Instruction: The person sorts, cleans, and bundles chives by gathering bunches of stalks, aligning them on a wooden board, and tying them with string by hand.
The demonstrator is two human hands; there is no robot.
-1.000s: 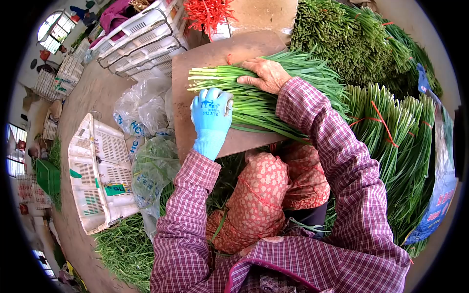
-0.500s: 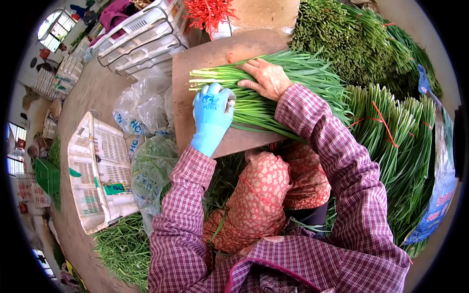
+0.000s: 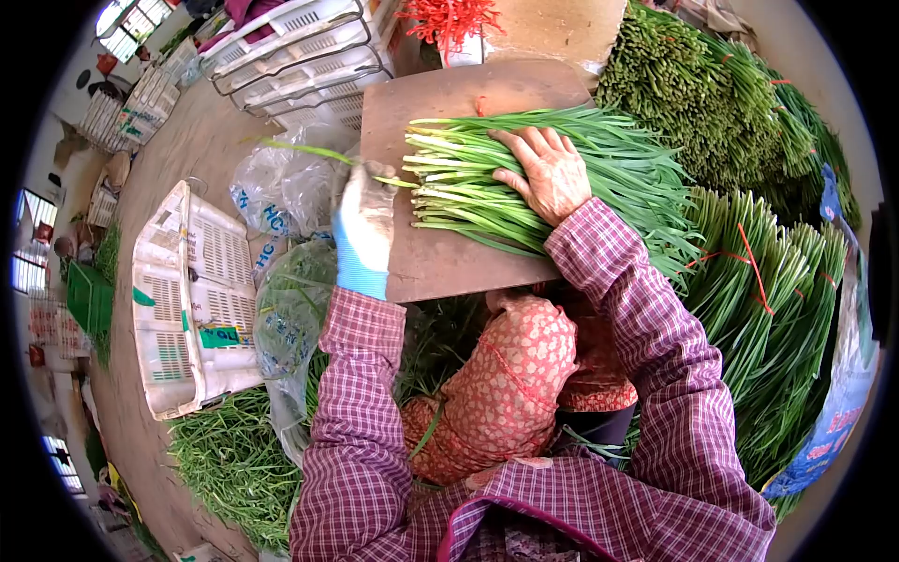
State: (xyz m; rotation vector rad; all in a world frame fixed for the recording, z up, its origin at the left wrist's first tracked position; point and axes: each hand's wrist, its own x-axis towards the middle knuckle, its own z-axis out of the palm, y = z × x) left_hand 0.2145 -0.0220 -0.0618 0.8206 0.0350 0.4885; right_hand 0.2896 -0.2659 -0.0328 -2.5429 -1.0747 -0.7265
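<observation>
On a brown board (image 3: 468,267) lies a spread of garlic chives (image 3: 459,201), pale stem ends to the left and green leaves to the right. My right hand (image 3: 548,173), bare, rests flat over the chives with its fingers stretched out. Beyond the board's left edge is my left hand (image 3: 367,211), in a light blue glove with a soiled white palm side. Its fingers are closed on a single chive stalk (image 3: 314,150) that sticks out to both sides. A small red tie (image 3: 480,105) lies at the board's far edge.
Bundled greens (image 3: 693,94) and red-tied chive bunches (image 3: 749,272) are stacked at the right. Red ties (image 3: 454,21) hang at the back. White crates (image 3: 201,309), clear plastic bags (image 3: 290,187) and loose green leaves (image 3: 234,459) are at the left.
My left hand has moved left off the chives, turned over, and now has one stalk in its fingers. My right hand stays on the chives, its fingers a little more spread.
</observation>
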